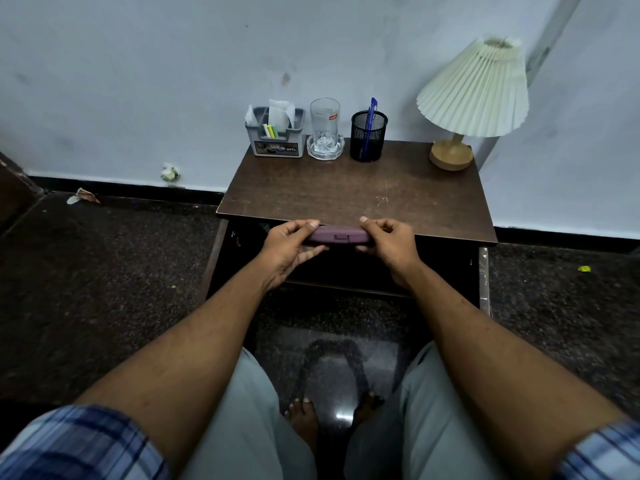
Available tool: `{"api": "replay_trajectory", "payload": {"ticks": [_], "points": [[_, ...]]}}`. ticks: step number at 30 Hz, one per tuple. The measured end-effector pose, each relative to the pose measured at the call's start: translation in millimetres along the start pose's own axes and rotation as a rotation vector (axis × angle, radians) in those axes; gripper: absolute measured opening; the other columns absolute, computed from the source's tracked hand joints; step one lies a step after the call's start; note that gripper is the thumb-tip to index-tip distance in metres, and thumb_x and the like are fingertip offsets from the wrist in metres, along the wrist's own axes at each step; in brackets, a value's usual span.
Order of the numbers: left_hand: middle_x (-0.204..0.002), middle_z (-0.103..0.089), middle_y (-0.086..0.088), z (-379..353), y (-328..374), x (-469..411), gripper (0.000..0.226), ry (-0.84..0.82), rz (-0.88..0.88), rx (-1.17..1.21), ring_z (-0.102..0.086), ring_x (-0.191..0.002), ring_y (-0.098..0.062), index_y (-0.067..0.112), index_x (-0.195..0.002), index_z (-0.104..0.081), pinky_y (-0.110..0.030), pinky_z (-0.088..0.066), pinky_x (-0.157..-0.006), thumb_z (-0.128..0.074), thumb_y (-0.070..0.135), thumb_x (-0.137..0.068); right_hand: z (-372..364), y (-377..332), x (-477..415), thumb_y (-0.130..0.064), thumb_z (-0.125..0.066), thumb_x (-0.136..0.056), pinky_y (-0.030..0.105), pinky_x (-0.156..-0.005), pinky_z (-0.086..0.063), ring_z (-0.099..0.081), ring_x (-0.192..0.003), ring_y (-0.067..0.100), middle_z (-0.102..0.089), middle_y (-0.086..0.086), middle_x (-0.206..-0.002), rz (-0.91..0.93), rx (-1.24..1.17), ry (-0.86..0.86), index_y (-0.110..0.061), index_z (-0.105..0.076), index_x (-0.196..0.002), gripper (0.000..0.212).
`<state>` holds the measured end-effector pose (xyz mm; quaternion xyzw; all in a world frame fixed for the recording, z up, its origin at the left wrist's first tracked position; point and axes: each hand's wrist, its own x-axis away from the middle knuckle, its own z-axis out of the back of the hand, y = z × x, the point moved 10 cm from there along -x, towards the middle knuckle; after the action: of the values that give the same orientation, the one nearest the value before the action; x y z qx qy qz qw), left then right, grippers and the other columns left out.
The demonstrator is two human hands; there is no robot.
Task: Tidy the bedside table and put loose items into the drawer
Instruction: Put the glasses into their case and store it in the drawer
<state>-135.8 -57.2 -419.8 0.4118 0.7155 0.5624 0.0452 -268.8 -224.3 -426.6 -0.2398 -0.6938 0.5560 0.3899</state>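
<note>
1. Gripping a purple case (336, 235) at both ends, the left hand (287, 247) and right hand (389, 244) are holding it level at the table's (353, 192) six o'clock edge;
2. a lamp (467, 105) is standing at two o'clock.

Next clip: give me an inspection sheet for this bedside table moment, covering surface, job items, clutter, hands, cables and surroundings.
Surface: dark wooden bedside table, front and middle bare, a few scratches.
Job's things: purple case held level at the table's front edge; whether a drawer is open cannot be told.
Clutter: grey organiser, glass on a glass coaster, black mesh pen cup with a blue pen and lamp stand along the back edge.
Grippers: left hand and right hand each grip one end of the case.
Cables: nothing seen.
Surroundings: pale wall, dark speckled floor with paper scraps at the left.
</note>
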Motion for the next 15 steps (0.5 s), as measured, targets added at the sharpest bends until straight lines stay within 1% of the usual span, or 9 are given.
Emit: {"api": "replay_trajectory", "payload": {"ticks": [2, 4, 7, 9, 10, 11, 13, 15], "points": [[-0.104, -0.070, -0.017, 0, 0, 0, 0.021, 0.014, 0.002, 0.005, -0.073, -0.073, -0.026, 0.001, -0.112, -0.064, -0.024, -0.061, -0.060, -0.065, 0.014, -0.095, 2, 2, 0, -0.029, -0.077, -0.090, 0.026, -0.062, -0.061, -0.073, -0.069, 0.013, -0.069, 0.006, -0.078, -0.036, -0.025, 0.023, -0.003, -0.068, -0.083, 0.028], [-0.105, -0.070, -0.019, 0, 0, -1, 0.023, 0.021, 0.004, -0.003, -0.072, -0.073, -0.026, 0.002, -0.113, -0.064, -0.023, -0.060, -0.060, -0.066, 0.017, -0.095, 4, 1, 0, -0.031, -0.078, -0.088, 0.026, -0.062, -0.061, -0.073, -0.069, 0.014, -0.070, 0.004, -0.075, -0.042, -0.039, 0.036, -0.005, -0.066, -0.079, 0.030], [-0.104, -0.070, -0.018, 2, -1, -2, 0.021, 0.041, 0.004, 0.006, -0.071, -0.075, -0.025, 0.003, -0.110, -0.064, -0.025, -0.062, -0.062, -0.067, 0.016, -0.094, 5, 0, 2, -0.031, -0.079, -0.088, 0.027, -0.062, -0.061, -0.073, -0.072, 0.016, -0.071, 0.008, -0.080, -0.055, -0.029, 0.031, 0.001, -0.069, -0.087, 0.033], [-0.098, -0.070, -0.015, 3, -6, -2, 0.012, 0.053, 0.031, 0.004, -0.071, -0.073, -0.024, 0.005, -0.101, -0.065, -0.027, -0.063, -0.064, -0.068, 0.013, -0.093, 7, 2, 5, -0.026, -0.078, -0.088, 0.026, -0.060, -0.061, -0.072, -0.071, 0.017, -0.071, 0.012, -0.083, -0.084, 0.007, 0.023, 0.009, -0.070, -0.095, 0.036], [-0.096, -0.069, -0.015, 3, -11, -2, 0.007, 0.059, 0.057, -0.002, -0.071, -0.075, -0.024, 0.006, -0.096, -0.065, -0.028, -0.064, -0.065, -0.068, 0.012, -0.093, 10, 5, 6, -0.021, -0.077, -0.089, 0.025, -0.058, -0.060, -0.071, -0.070, 0.018, -0.070, 0.013, -0.084, -0.105, 0.023, 0.023, 0.010, -0.070, -0.096, 0.033], [-0.096, -0.069, -0.015, 2, -17, -2, 0.004, 0.061, 0.086, -0.005, -0.071, -0.078, -0.026, 0.007, -0.093, -0.065, -0.029, -0.064, -0.066, -0.068, 0.009, -0.092, 13, 8, 8, -0.016, -0.076, -0.089, 0.025, -0.056, -0.060, -0.069, -0.070, 0.019, -0.068, 0.012, -0.083, -0.127, 0.036, 0.026, 0.008, -0.069, -0.093, 0.025], [-0.098, -0.068, -0.015, -2, -30, -2, 0.002, 0.066, 0.136, -0.024, -0.070, -0.086, -0.028, 0.005, -0.092, -0.064, -0.030, -0.064, -0.064, -0.067, 0.005, -0.092, 22, 12, 11, -0.009, -0.071, -0.087, 0.029, -0.057, -0.060, -0.066, -0.073, 0.020, -0.063, 0.009, -0.079, -0.173, 0.072, 0.046, -0.001, -0.067, -0.082, 0.010], [-0.096, -0.066, -0.013, -9, -45, -4, 0.005, 0.072, 0.169, -0.055, -0.068, -0.089, -0.027, 0.006, -0.090, -0.064, -0.031, -0.063, -0.066, -0.066, 0.002, -0.092, 34, 20, 14, -0.006, -0.067, -0.087, 0.031, -0.058, -0.058, -0.062, -0.072, 0.019, -0.057, 0.006, -0.075, -0.227, 0.132, 0.066, -0.009, -0.061, -0.074, 0.015]]}}
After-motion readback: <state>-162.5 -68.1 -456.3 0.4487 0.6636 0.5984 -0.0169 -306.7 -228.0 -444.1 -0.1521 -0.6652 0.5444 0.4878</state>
